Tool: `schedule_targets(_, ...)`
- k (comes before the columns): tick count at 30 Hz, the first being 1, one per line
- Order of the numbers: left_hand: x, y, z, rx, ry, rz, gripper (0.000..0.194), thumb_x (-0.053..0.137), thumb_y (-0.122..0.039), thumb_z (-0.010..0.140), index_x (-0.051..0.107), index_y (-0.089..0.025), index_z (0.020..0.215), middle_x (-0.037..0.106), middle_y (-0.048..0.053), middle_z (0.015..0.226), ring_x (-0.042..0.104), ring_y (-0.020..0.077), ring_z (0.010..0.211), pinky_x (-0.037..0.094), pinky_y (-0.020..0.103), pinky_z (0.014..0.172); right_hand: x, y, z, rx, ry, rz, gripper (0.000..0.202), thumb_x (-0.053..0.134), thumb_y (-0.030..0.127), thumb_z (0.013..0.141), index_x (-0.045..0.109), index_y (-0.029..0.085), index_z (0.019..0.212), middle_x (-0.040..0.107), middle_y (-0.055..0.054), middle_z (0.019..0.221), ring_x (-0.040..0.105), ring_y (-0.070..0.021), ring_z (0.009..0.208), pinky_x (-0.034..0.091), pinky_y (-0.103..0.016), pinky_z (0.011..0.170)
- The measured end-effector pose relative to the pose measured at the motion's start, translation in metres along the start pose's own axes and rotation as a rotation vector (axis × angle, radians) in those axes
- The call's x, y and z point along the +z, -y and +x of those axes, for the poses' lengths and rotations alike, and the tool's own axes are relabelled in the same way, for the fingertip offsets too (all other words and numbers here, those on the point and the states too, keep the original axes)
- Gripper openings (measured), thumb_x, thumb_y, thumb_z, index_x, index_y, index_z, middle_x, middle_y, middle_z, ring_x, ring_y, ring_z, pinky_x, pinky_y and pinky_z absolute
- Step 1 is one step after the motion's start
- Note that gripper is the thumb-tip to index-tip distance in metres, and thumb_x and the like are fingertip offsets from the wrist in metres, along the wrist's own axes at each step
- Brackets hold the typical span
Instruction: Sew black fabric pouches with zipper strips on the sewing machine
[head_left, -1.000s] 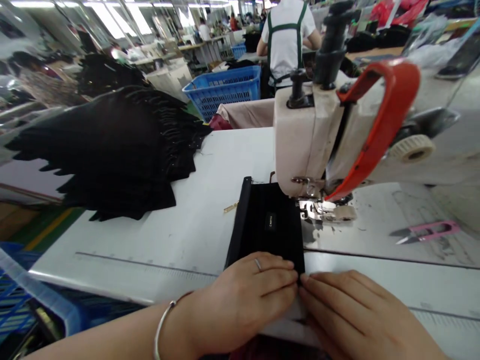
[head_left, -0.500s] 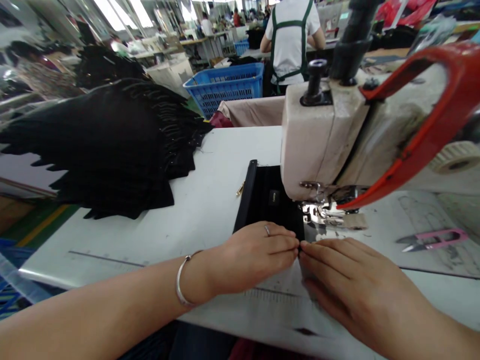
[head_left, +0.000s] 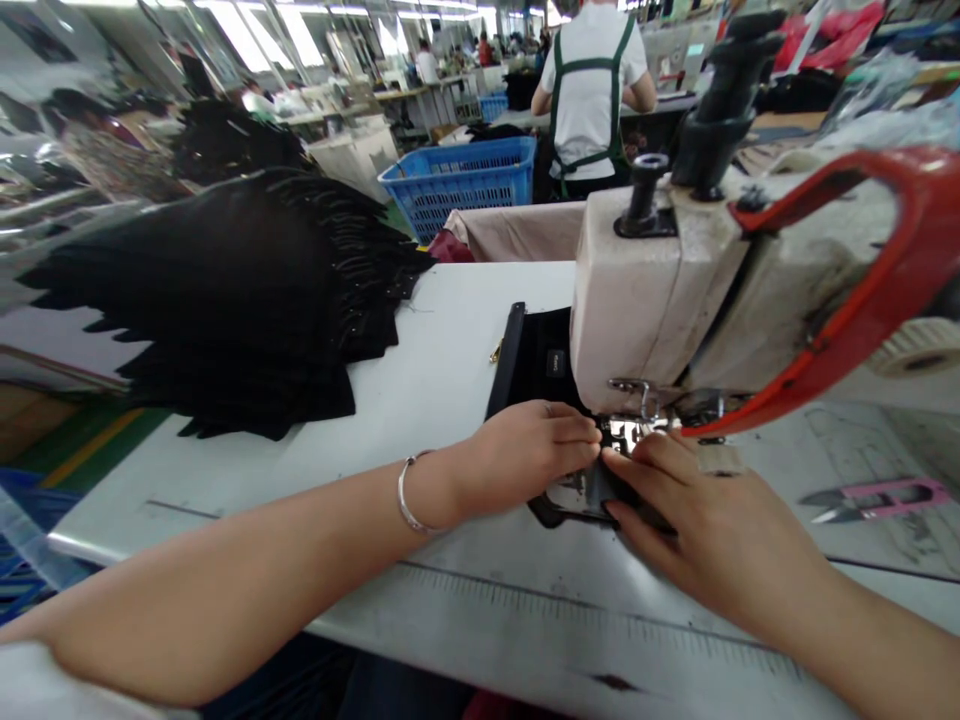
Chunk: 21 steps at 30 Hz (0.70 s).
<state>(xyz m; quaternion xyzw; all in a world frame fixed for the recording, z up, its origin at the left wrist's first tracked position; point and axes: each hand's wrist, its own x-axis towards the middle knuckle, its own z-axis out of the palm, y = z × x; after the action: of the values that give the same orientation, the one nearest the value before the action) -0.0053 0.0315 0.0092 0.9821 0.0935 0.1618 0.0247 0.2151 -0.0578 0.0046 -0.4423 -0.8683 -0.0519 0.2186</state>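
Note:
A black fabric piece [head_left: 544,365] with a small label lies on the white table, partly beneath the head of a sewing machine [head_left: 630,300]. My left hand [head_left: 525,455], with a ring and a bracelet at the wrist, rests on its near part, fingers pressed together beside the presser foot. My right hand [head_left: 690,510] is just right of it, thumb and fingers closed on the dark edge of the piece close to the foot. The fingertips of both hands nearly meet.
A large pile of black pieces [head_left: 247,290] covers the table's left part. Pink-handled snips [head_left: 877,497] lie at the right. The machine carries a red curved guard [head_left: 832,340]. Beyond stand a blue basket [head_left: 465,185] and a person in white [head_left: 592,95].
Both hands have moved forward, closer to the presser foot, and the black piece has slid forward. A dark lower edge of the piece now shows between the hands. The view has shifted slightly.

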Motion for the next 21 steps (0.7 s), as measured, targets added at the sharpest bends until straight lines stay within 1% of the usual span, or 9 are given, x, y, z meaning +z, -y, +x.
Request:
schedule_targets(3,0.004,0.008,0.002,-0.035,-0.004,0.020,0.021,0.052,-0.013,0.102,0.069,-0.013,0.112,0.073,0.009,0.120,0.066,0.0201,0.120,0.052,0.036,0.109,0.004,-0.002,0.001,-0.001,-0.016,-0.040,0.031,0.053,0.029,0.096,0.067,0.014,0.119,0.071,-0.012,0.114,0.068,-0.0317,0.091,0.052,-0.043,0.068)
schedule_targets(7,0.008,0.014,0.003,-0.062,-0.052,0.030,0.021,0.052,-0.013,0.102,0.071,-0.012,0.111,0.075,0.010,0.117,0.070,0.0193,0.112,0.054,0.033,0.105,0.006,-0.004,-0.001,0.004,-0.015,-0.053,0.031,0.051,0.031,0.098,0.066,0.015,0.120,0.071,-0.012,0.114,0.068,-0.0311,0.090,0.051,-0.043,0.069)
schedule_targets(12,0.010,0.016,0.003,-0.110,-0.075,0.004,0.021,0.053,-0.011,0.101,0.073,-0.013,0.108,0.077,0.007,0.111,0.071,0.0174,0.110,0.053,0.030,0.106,0.006,-0.004,-0.001,0.000,-0.012,-0.049,0.032,0.049,0.031,0.099,0.066,0.014,0.120,0.071,-0.012,0.115,0.068,-0.0304,0.090,0.051,-0.043,0.071)
schedule_targets(17,0.013,0.018,0.002,-0.145,-0.084,-0.014,0.023,0.052,-0.011,0.101,0.073,-0.016,0.108,0.076,0.005,0.116,0.071,0.0178,0.111,0.054,0.031,0.105,0.007,-0.003,-0.001,0.006,-0.003,-0.041,0.032,0.050,0.032,0.099,0.067,0.015,0.119,0.072,-0.011,0.110,0.068,-0.0306,0.089,0.051,-0.044,0.072)
schedule_targets(21,0.014,0.015,0.001,-0.155,-0.078,0.008,0.022,0.054,-0.012,0.100,0.074,-0.016,0.108,0.077,0.005,0.113,0.071,0.0179,0.111,0.055,0.031,0.103,0.007,-0.002,-0.002,0.020,0.017,-0.040,0.033,0.049,0.032,0.099,0.068,0.013,0.120,0.071,-0.012,0.110,0.068,-0.0313,0.090,0.052,-0.045,0.072)
